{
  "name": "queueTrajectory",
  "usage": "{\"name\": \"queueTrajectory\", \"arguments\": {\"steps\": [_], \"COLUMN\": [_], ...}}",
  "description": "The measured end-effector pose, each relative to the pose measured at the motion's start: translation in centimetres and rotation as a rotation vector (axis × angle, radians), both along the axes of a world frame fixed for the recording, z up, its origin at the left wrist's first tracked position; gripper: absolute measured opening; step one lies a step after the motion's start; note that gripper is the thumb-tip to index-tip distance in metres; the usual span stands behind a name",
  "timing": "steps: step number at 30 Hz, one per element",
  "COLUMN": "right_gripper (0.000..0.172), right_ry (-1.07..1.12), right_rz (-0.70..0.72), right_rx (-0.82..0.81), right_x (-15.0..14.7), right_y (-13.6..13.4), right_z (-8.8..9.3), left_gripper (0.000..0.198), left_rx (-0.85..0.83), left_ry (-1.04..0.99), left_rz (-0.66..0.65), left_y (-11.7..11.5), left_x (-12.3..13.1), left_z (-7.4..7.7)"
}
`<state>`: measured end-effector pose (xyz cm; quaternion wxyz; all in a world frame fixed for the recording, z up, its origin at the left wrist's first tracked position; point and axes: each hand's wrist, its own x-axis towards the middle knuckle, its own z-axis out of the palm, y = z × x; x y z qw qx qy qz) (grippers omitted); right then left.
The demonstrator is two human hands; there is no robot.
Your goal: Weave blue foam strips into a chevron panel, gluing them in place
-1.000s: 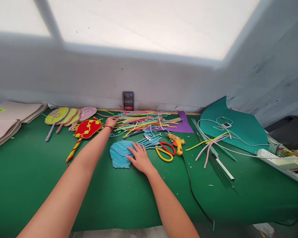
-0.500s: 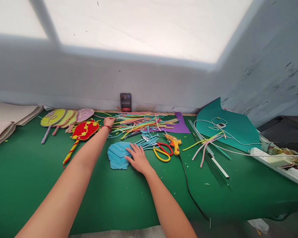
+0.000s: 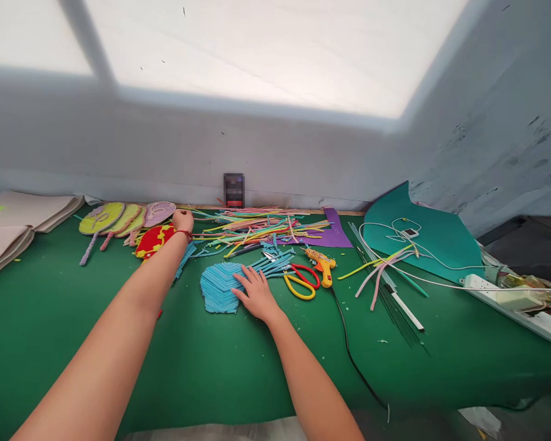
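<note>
My left hand [image 3: 182, 220], a red bracelet at its wrist, reaches to the back of the table with its fingers curled. It is beside the red fan-shaped piece [image 3: 155, 240] with yellow trim, and what the fingers hold, if anything, is hidden. Spread fingers of my right hand [image 3: 256, 293] lie flat on the light-blue pipe-cleaner panel [image 3: 219, 286], laid in chevron rows, near its long loose ends. Just right of that panel are scissors [image 3: 302, 282] with red and yellow handles. A heap of coloured pipe cleaners [image 3: 252, 228] spreads behind both hands.
Several finished fan shapes [image 3: 101, 218] lie back left, near stacked cardboard sheets [image 3: 41, 208]. An orange glue gun [image 3: 322, 266] trails a black cord. Farther right are thin wires [image 3: 397, 312], a teal sheet [image 3: 441, 239] and a white power strip [image 3: 477, 283]. A dark device [image 3: 234, 190] leans on the wall.
My left hand has moved left from the edge of the heap toward the fan shapes, and its arm now covers most of the red fan's handle. My right hand stays on the blue panel.
</note>
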<state>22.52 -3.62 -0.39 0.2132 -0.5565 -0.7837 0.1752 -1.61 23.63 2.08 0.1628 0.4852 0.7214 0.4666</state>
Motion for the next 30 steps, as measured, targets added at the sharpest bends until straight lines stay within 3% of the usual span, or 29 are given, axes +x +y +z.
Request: {"name": "queueTrajectory", "arguments": {"steps": [7, 11, 15, 19, 23, 26, 30], "right_gripper": [0.046, 0.046, 0.045, 0.045, 0.044, 0.044, 0.044], "right_ry": [0.007, 0.011, 0.010, -0.003, -0.008, -0.004, -0.004], "right_rz": [0.001, 0.000, -0.001, -0.007, -0.008, -0.004, -0.001], "right_rx": [-0.023, -0.022, -0.021, -0.013, -0.006, -0.020, -0.028], "right_x": [-0.1, -0.1, -0.1, -0.1, -0.1, -0.1, -0.1], "right_y": [0.0, 0.0, 0.1, 0.0, 0.0, 0.0, 0.1], "right_z": [0.1, 0.1, 0.1, 0.0, 0.0, 0.0, 0.0], "left_gripper": [0.009, 0.006, 0.006, 0.010, 0.011, 0.011, 0.010], "left_rx": [0.187, 0.278, 0.358, 0.461, 0.627, 0.904, 1.022], "left_ry": [0.082, 0.115, 0.116, 0.135, 0.212, 0.398, 0.449], "left_rz": [-0.043, -0.032, 0.019, 0.042, 0.051, 0.021, -0.025], "left_y": [-5.0, -7.8, -9.2, -10.2, -12.8, -15.7, -18.0], "left_x": [-2.9, -6.1, -9.2, -10.2, -8.8, -7.0, -5.7], "left_z": [-0.1, 1.1, 3.7, 6.7, 10.2, 12.9, 15.3]}}
